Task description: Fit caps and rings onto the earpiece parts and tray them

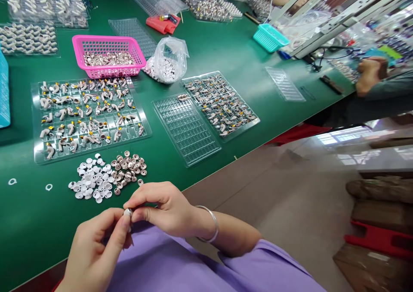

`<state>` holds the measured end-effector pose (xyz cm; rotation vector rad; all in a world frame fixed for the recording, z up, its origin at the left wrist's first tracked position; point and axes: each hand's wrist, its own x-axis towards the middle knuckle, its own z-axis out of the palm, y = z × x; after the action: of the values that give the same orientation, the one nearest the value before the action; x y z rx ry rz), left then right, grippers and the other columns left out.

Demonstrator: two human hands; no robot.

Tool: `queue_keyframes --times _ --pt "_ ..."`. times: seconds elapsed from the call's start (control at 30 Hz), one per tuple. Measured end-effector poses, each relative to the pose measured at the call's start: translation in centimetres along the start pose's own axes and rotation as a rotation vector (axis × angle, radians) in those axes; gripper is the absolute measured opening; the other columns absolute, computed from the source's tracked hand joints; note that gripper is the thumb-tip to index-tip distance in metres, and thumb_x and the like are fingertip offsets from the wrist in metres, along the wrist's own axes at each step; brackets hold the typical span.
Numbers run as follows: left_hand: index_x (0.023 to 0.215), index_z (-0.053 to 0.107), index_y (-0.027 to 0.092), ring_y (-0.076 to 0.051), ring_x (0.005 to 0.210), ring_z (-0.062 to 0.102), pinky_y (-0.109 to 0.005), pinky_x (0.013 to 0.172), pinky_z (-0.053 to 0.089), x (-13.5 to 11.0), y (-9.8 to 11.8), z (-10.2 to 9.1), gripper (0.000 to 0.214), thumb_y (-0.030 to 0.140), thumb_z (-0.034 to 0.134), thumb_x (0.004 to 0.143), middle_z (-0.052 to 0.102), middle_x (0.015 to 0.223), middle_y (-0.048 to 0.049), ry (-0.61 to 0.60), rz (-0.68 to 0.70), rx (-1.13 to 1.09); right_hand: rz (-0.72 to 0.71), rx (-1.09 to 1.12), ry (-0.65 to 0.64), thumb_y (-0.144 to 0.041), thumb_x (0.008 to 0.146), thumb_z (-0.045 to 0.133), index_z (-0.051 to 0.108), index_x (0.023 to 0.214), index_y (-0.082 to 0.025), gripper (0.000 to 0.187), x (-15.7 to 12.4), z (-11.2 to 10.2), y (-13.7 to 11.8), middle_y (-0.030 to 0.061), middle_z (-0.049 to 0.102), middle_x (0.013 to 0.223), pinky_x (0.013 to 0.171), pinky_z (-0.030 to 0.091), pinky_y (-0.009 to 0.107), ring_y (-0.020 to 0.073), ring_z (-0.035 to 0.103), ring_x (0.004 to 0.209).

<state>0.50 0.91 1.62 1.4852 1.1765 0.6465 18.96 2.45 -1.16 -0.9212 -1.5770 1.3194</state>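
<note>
My left hand [97, 244] pinches a small whitish, shiny part [128, 212], which looks like an earbud housing, between thumb and fingertips. My right hand [164, 208] grips the same part from the other side with thumb and forefinger. Most of it is hidden by the fingers. Just beyond my hands, on the green table [29, 223], lies a loose pile of small white round caps [92, 180]. Touching it on the right is a pile of pinkish-beige round caps [129, 167]. Behind both sits a clear tray [146, 130] of curved beige earbud pieces with yellow tabs.
A pink basket [139, 53] of small parts stands beside a plastic bag [176, 53]. A mostly unfilled clear tray [193, 132] adjoins a full one [256, 119]. A turquoise basket [271, 38] stands farther off. A co-worker's hands [371, 72] are at right. The table edge runs diagonally.
</note>
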Motion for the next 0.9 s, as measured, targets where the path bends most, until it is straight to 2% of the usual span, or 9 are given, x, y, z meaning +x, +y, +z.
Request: queue_keyframes --times 0.23,0.37,0.63,0.73,0.9 --pt "0.068 0.065 0.020 -0.010 0.048 0.059 -0.014 0.047 0.046 -0.2 -0.1 -0.2 0.031 0.036 0.055 0.092 0.062 0.052 0.0024 -0.050 -0.050 -0.101 -0.046 -0.071 -0.083 -0.019 0.086 0.071 0.075 0.088 -0.014 0.007 0.5 -0.8 -0.3 0.0067 0.078 0.081 0.072 0.058 0.023 0.0147 0.072 0.074" --pt "0.071 0.068 0.020 -0.011 0.049 0.061 -0.015 0.048 0.048 -0.7 -0.6 -0.1 0.029 0.037 0.057 0.092 0.064 0.055 0.0016 -0.046 -0.084 -0.147 -0.042 -0.088 -0.139 -0.010 0.085 0.069 0.076 0.088 -0.012 0.008 1.1 -1.2 -0.7 0.0066 0.078 0.077 0.069 0.057 0.020 0.0141 0.074 0.073" --pt "0.073 0.071 0.020 -0.012 0.051 0.063 -0.016 0.049 0.051 -0.6 -0.7 -0.3 0.029 0.037 0.058 0.092 0.067 0.057 -0.0003 -0.060 -0.112 -0.201 0.108 -0.133 -0.211 -0.011 0.080 0.075 0.077 0.084 -0.013 0.005 1.8 -1.5 -1.4 0.0053 0.079 0.079 0.067 0.056 0.018 0.0134 0.074 0.073" --pt "0.070 0.070 0.019 -0.012 0.049 0.062 -0.016 0.048 0.050 -0.4 -0.5 -0.4 0.032 0.039 0.057 0.092 0.066 0.054 -0.0006 -0.112 -0.118 -0.224 0.195 -0.094 -0.306 -0.017 0.076 0.081 0.078 0.082 -0.014 0.008 2.3 -2.0 -1.3 0.0046 0.079 0.081 0.069 0.055 0.018 0.0134 0.074 0.075" --pt "0.066 0.068 0.019 -0.011 0.045 0.057 -0.015 0.045 0.047 0.0 0.1 -0.7 0.037 0.042 0.056 0.092 0.064 0.049 -0.0009 -0.209 -0.123 -0.214 0.356 0.026 -0.490 -0.019 0.073 0.083 0.076 0.081 -0.011 0.013 3.4 -2.9 -1.3 0.0021 0.076 0.075 0.063 0.051 0.015 0.0099 0.069 0.068"
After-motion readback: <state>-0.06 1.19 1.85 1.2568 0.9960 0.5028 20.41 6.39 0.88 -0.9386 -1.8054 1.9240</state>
